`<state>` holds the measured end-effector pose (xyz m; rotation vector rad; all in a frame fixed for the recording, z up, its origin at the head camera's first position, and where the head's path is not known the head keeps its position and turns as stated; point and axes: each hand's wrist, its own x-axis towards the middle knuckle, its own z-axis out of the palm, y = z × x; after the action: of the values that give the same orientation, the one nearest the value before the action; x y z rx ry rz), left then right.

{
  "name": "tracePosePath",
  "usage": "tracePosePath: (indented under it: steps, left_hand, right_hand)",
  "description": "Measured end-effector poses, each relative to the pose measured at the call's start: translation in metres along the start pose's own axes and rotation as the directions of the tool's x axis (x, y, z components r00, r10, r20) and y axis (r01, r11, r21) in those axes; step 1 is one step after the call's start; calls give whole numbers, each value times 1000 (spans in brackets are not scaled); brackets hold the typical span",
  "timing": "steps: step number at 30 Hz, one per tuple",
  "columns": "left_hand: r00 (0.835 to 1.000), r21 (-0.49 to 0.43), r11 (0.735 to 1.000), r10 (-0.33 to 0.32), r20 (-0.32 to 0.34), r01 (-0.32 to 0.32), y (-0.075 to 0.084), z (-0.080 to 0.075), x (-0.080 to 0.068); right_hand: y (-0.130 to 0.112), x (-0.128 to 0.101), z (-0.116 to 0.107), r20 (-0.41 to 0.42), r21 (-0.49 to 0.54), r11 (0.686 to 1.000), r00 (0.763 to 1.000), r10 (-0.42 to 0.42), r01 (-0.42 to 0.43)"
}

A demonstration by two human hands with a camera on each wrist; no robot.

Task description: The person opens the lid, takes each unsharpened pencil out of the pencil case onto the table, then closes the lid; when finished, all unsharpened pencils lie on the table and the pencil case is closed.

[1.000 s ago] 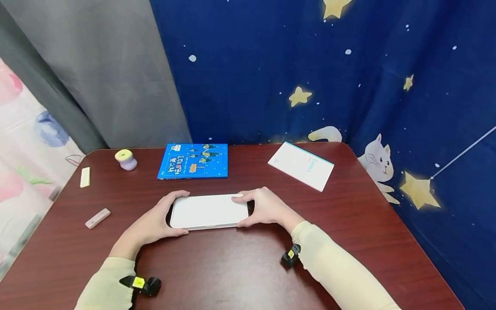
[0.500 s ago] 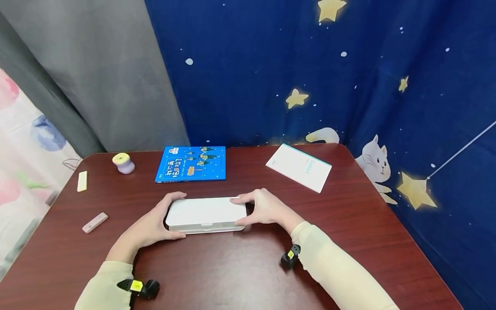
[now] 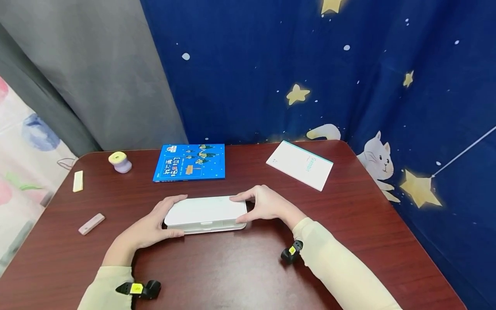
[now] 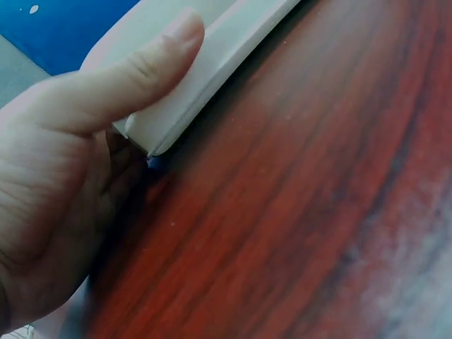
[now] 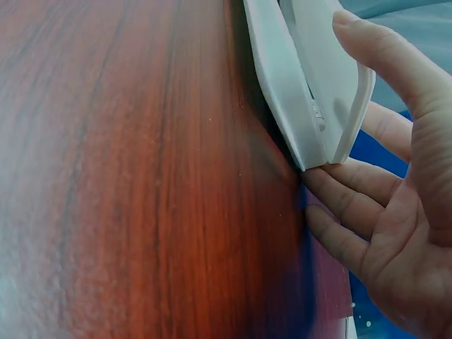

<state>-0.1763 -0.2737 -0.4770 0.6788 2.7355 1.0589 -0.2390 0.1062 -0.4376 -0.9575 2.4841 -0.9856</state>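
Between the left hand (image 3: 153,226) and right hand (image 3: 267,205), whose fingers grip its opposite ends, sits a white lidded case (image 3: 207,210); the lid covers its top, hiding any contents.

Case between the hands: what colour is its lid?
The case lid is plain white; the head view shows it best.

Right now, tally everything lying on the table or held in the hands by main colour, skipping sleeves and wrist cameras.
White: 2 (long case, "Gambit" pad)
Blue: 1 (picture book)
Pale yellow: 1 (yellow bar)
Pale pink: 1 (pink bar)
Yellow and lilac: 1 (spool-shaped item)
Total: 6
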Motion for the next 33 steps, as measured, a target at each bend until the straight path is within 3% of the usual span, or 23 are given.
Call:
tracePosePath:
  steps: [9, 16, 19, 25, 33]
  left_hand:
    - [998, -23, 999, 21, -51, -22, 3, -1, -5]
    - [996, -143, 989, 18, -86, -30, -1, 2, -4]
    - [996, -175, 983, 34, -83, -48, -2, 2, -2]
    - [994, -182, 982, 28, -101, -46, -3, 0, 3]
    - [993, -176, 983, 36, -110, -56, -8, -3, 4]
  right_hand:
    - [-1, 3, -4, 0, 84, 996, 1000, 14, -14]
    - [2, 8, -4, -78, 197, 980, 996, 52, -36]
    - [0, 14, -4, -93, 308, 947, 988, 123, -89]
    - [-1, 26, -5, -92, 522, 831, 956, 278, -192]
    - [-4, 40, -2, -102, 570, 780, 919, 380, -259]
